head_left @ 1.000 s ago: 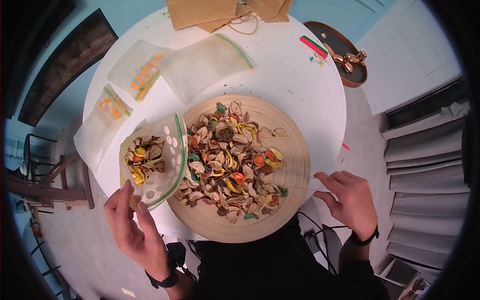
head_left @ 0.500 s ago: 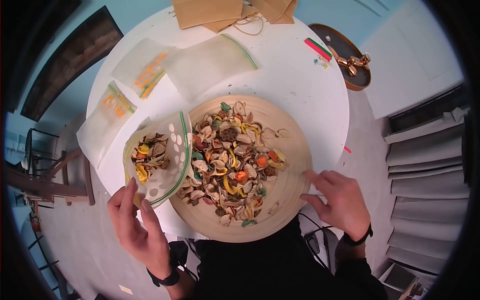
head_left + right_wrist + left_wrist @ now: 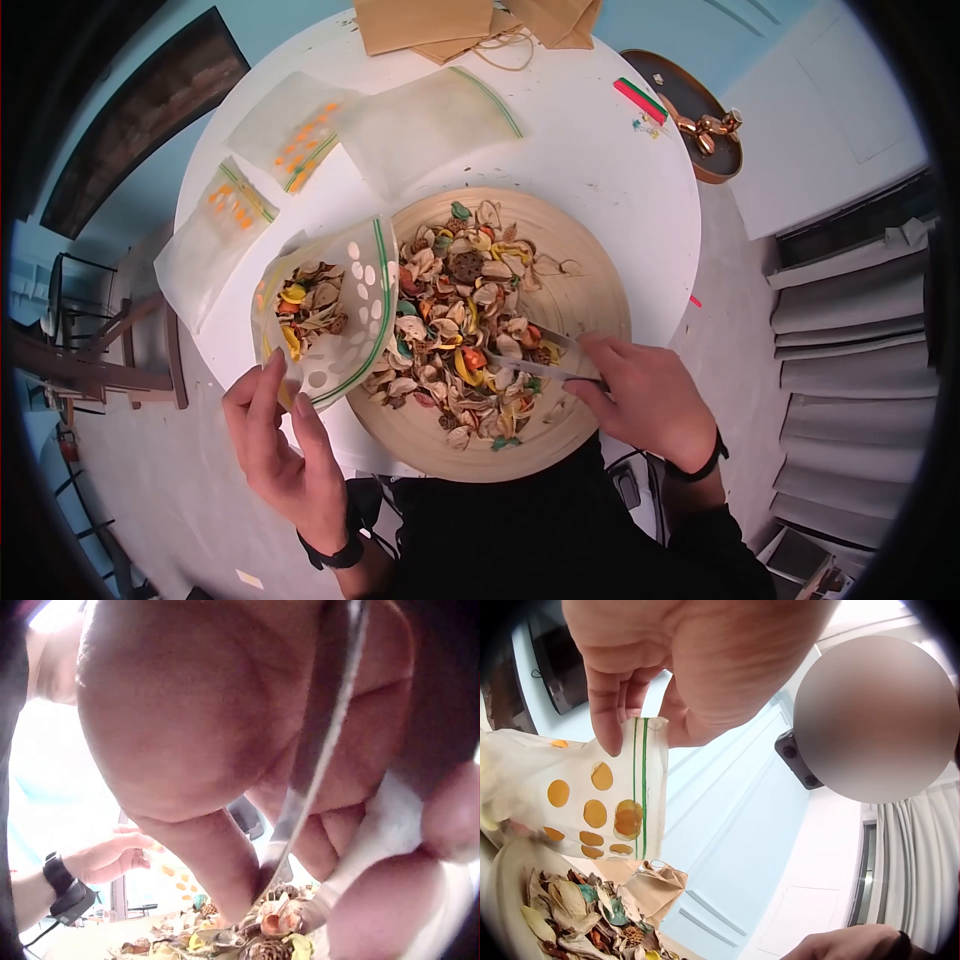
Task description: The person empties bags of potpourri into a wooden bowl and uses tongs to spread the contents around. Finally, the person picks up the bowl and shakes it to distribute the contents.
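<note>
A round wooden tray (image 3: 600, 270) holds a heap of dried petals, cones and flowers (image 3: 470, 320). My right hand (image 3: 650, 395) pinches metal tongs (image 3: 540, 368) over the tray's right side, their tips among the petals; in the right wrist view a metal arm of the tongs (image 3: 322, 765) runs beside the fingers. My left hand (image 3: 285, 450) pinches the edge of a clear, dotted zip bag (image 3: 345, 345) that stands open at the tray's left, with some potpourri (image 3: 310, 300) inside. The left wrist view shows the thumb and fingers of this hand (image 3: 682, 667) at the bag's green-striped edge (image 3: 640, 787).
Two orange-dotted bags (image 3: 290, 130) (image 3: 205, 250) and a plain zip bag (image 3: 430, 125) lie on the white table (image 3: 570, 130). Brown paper bags (image 3: 425, 25) are at its far edge. Red and green strips (image 3: 640, 100) lie far right, near a dark tray (image 3: 690, 80) with a shiny balloon-dog figure.
My right hand has moved left over the tray, bringing the tongs into the petals. My left hand and the held bag have shifted slightly right.
</note>
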### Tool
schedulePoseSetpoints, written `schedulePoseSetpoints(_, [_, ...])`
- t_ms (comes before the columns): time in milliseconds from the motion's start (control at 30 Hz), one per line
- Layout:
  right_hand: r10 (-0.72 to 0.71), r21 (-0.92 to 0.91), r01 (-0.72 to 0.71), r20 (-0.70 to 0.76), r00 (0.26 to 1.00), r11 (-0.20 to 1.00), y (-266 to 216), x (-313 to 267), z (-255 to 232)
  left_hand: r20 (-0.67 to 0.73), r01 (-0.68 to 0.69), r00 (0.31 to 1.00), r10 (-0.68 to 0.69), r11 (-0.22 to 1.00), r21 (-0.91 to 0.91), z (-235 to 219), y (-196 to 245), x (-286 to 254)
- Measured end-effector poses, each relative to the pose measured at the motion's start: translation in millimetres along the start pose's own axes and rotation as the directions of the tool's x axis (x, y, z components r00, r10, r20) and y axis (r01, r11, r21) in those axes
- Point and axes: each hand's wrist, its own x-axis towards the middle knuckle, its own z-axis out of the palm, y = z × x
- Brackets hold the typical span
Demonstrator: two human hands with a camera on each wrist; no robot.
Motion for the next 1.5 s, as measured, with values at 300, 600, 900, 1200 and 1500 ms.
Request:
schedulePoseSetpoints(300, [-0.017,-0.056,0.01,-0.135,0.991,0.998,1.6,-10.1,3.4,-0.011,-0.022,1.0,0.021,1.0,-0.012,0.6,-1.6,0.9])
schedulePoseSetpoints(600, [-0.014,-0.065,-0.001,-0.227,0.974,0.998,-2.8,-4.8,-25.2,-0.006,-0.083,0.997,0.083,0.996,-0.03,-0.4,-1.6,1.9])
schedulePoseSetpoints(900, [-0.352,-0.108,0.335,-0.262,0.899,0.936,-83.5,59.3,-55.3,0.0,-0.059,0.998,0.059,0.998,-0.03,-3.1,10.2,8.6])
schedulePoseSetpoints(1200, [-0.27,0.01,0.289,-0.326,0.906,0.957,-68.2,52.4,-44.6,0.044,-0.072,0.996,0.074,0.996,-0.044,-16.3,10.2,12.4])
schedulePoseSetpoints(1500, [0.436,0.612,-0.168,-0.319,0.842,0.773,26.1,-10.8,-1.0,-0.079,-0.204,0.974,0.214,0.971,0.127,-23.1,-6.2,94.7])
